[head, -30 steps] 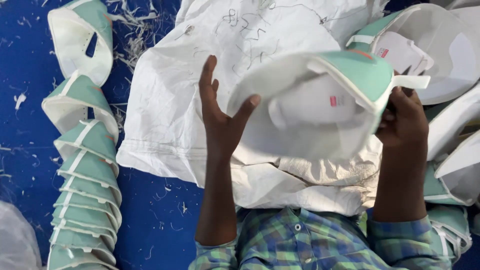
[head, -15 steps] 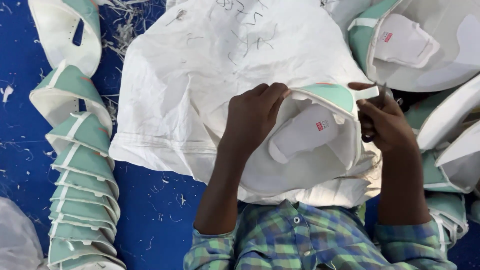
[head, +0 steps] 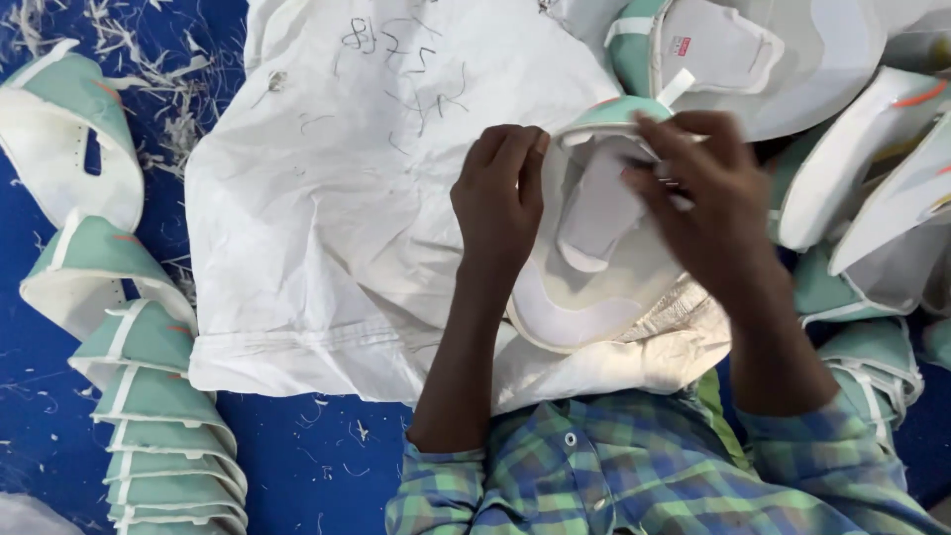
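I hold a mint-green and white shoe upper [head: 594,248], folded into a curved shell, over a white woven sack [head: 337,198] with scribbles on it. My left hand [head: 500,198] grips the upper's left edge, fingers curled over its green rim. My right hand [head: 708,203] is blurred and pinches the upper's right rim near a small white tab. The white inner lining faces me.
A nested row of matching green-and-white uppers [head: 149,396] runs down the left side on the blue floor [head: 297,466]. More loose uppers [head: 852,168] pile up at the right. White thread scraps [head: 168,89] litter the floor at top left.
The upper has been turned and folded tighter, from wide and flat to upright. My left hand went from open beside it to gripping its rim; my right hand moved up over its right edge.
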